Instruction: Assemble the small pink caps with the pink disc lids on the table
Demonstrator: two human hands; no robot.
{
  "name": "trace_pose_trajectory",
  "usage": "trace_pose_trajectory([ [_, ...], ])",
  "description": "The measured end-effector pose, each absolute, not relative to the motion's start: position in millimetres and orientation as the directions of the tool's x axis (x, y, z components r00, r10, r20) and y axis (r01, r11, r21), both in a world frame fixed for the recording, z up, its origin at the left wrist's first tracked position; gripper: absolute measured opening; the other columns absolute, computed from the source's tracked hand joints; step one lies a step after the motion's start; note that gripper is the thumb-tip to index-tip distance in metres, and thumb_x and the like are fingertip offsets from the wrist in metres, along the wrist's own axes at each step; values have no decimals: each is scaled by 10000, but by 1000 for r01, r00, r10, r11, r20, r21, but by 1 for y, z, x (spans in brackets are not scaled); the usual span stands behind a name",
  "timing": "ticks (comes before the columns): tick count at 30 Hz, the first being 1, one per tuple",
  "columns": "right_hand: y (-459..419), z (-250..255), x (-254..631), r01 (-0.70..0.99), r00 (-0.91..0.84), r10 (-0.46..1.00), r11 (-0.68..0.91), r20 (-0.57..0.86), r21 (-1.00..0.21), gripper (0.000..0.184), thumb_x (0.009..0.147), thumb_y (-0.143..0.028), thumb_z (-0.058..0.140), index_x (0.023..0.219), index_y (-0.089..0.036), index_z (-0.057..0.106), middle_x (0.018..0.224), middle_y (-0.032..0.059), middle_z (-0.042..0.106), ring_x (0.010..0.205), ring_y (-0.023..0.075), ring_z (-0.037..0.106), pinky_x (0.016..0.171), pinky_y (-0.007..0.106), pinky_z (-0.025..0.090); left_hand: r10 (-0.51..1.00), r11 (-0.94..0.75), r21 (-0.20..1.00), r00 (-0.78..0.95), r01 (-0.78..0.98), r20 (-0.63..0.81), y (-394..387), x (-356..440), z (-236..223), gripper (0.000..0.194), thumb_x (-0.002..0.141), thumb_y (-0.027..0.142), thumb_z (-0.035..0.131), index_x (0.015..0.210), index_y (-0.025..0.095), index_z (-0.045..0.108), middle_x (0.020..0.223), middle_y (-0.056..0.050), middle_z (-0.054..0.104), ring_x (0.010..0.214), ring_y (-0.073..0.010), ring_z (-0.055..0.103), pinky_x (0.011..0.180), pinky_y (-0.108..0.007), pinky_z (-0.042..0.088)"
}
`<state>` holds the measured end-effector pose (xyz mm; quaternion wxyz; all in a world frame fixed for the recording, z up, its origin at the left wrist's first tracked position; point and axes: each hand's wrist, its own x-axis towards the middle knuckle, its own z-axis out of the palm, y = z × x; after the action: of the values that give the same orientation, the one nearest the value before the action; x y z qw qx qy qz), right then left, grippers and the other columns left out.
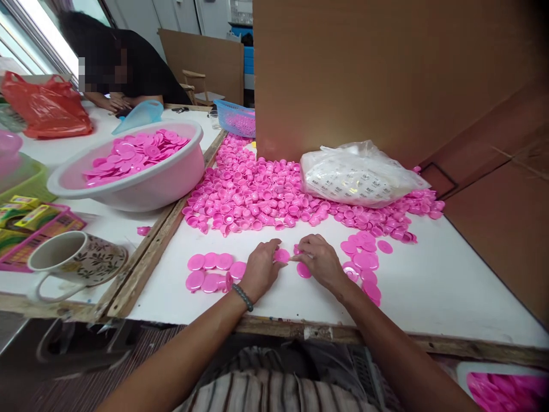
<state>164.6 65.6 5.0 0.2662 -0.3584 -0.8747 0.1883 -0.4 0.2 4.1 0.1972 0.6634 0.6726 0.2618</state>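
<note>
1. At the left, a raised wooden strip (156, 249) borders the tabletop (165, 294). Between this strip and the left group of discs (210, 261), a band of white surface gives room for the left side.
2. Behind both hands, the heap of pink cups (251, 194) closes the far side; only a narrow white band lies between it and the fingertips.
3. In front, white surface runs from the hands to the wooden front edge (317, 332), and the forearms cross this edge.
4. At the right, the right group of discs (365, 261) stands near the right wrist. Beyond it, a wide white area reaches the cardboard wall (386, 74).
5. The left hand (261, 269) has its thumb and index finger slightly apart, with a pink disc (281, 256) held between them.
6. The right hand (321, 257) has its fingers nearly closed, pinching a small pink piece (297, 249). Just below these fingers lies a single disc (303, 270).
7. The pink disc is in the middle, between the two hands, its flat face turned mostly upward. It is round, therefore it has no long axis.
8. The small pink piece is just right of it, partly hidden by the fingers; I cannot tell which way it points.
</note>
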Motion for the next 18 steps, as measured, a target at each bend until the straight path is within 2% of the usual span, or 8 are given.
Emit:
trace_pose_trajectory([
  [4,63,3,151,467,-703,652,724,283,-508,180,808,-59,499,741,-166,627,837,44,572,748,143,519,635,251,426,994,4,671,-75,741,76,3,-1,-2,437,736,190,641,1138,172,472,957,-49,631,824,-162,581,733,-283,473],
  [10,62,3,147,415,-837,508,832,205,-368,318,774,40,414,816,-177,642,903,45,593,842,158,515,678,258,420,995,-20,688,-54,726,86,4,-3,-6,379,749,133,603,1102,194,480,935,-29,650,813,-149,604,722,-260,473],
  [14,60,6,149,406,-857,484,845,176,-347,373,742,82,371,846,-169,627,926,48,581,845,157,503,684,256,423,995,-14,683,-60,731,85,3,-4,-7,372,754,117,583,1104,186,480,923,-34,649,821,-152,606,722,-255,470],
  [18,50,4,148,450,-840,510,846,186,-287,315,803,32,368,910,-152,601,895,66,550,807,172,473,659,276,416,995,-16,674,-52,739,81,3,-5,-7,362,750,111,575,1095,177,488,925,-46,640,839,-161,599,727,-259,464],
])
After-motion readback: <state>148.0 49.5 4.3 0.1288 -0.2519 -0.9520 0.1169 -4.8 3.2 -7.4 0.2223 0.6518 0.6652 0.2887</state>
